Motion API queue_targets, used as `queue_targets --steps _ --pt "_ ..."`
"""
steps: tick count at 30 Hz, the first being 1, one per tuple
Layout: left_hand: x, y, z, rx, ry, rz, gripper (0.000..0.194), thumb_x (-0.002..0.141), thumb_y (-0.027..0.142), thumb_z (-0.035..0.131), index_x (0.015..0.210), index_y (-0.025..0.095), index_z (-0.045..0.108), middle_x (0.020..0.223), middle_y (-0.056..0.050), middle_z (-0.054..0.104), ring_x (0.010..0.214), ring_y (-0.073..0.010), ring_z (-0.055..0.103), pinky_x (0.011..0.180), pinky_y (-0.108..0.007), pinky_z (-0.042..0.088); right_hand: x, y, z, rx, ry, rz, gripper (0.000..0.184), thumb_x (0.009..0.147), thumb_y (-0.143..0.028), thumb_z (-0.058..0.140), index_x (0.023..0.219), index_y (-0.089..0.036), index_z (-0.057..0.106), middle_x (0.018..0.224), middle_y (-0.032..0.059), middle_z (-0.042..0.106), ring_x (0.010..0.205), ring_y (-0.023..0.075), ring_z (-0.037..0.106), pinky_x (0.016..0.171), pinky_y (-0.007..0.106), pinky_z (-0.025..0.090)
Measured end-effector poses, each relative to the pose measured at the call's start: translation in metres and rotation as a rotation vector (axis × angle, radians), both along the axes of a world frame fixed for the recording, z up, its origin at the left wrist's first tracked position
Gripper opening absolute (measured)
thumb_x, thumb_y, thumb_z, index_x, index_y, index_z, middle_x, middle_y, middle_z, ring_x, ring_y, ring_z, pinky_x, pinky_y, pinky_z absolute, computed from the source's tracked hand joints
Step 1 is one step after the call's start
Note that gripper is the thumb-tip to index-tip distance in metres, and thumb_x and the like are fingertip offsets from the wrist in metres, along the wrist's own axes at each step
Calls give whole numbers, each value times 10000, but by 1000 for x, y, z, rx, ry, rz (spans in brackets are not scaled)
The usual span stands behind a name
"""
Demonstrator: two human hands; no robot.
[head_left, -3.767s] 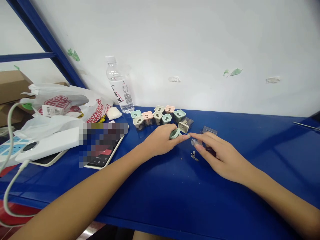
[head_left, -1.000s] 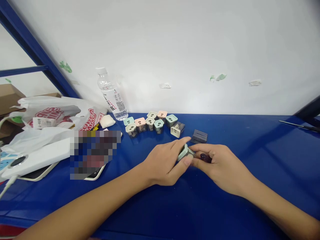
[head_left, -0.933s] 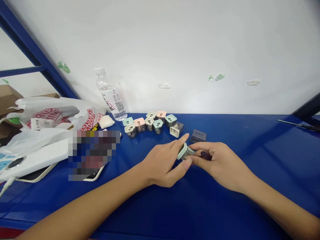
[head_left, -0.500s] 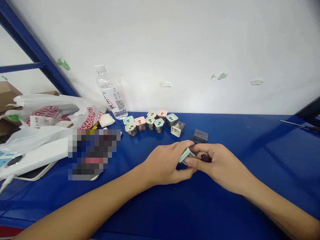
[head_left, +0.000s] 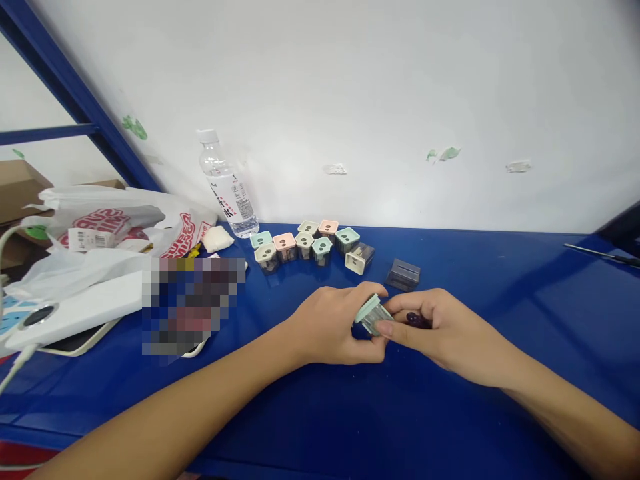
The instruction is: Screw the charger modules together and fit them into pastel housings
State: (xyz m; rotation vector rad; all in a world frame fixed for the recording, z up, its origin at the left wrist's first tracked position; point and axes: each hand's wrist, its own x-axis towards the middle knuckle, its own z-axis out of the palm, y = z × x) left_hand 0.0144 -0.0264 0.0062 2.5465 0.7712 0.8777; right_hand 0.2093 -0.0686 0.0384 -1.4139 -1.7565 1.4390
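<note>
Head view: mint-capped clear case (head_left: 373, 315) pinched between both hands, held just above blue counter (head_left: 475, 413).
Left hand (head_left: 330, 327) grip closed on case; right hand (head_left: 450, 337) curled around dark purple piece (head_left: 416, 321), forefinger steadying case.

This looks like a small assembly workshop: a blue-topped workbench (head_left: 500, 287) stands against a scuffed white wall (head_left: 380, 87) dotted with tape scraps, beside a blue steel rack upright (head_left: 75, 93). Cardboard boxes (head_left: 17, 190) sit nearby, a screwdriver (head_left: 603, 250) lies on the bench, and small pastel plastic housings (head_left: 300, 243) stand grouped together.
</note>
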Motion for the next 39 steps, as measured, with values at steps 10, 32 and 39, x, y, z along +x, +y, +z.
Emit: queue_targets --steps 10,32,39 --pt "0 4 -3 172 69 -53 342 809 321 544 1122 182 525 778 10 748 569 -163 683 490 -248 439 -2 -1 0 -5 -25 -23 416 837 -580 690 748 -174 686 493 -95 344 362 33 210 342 227 132" --pt "-9 23 -5 149 -83 -26 544 782 658 720 1008 173 626 924 -69 696 808 -187 673 702 -276 530 26 8 12 255 -6 -269 514 854 -688 602 901 -204 770 763 67 705 533 141 555 558 305 476" --pt "-12 25 -3 27 -17 26 459 767 574 783 955 195 603 864 -2 690 738 -159 665 635 -244 480 33 13 13 511 -295 -471 630 896 -776 425 747 -229 701 548 -1 527 475 138 491 443 274 368"
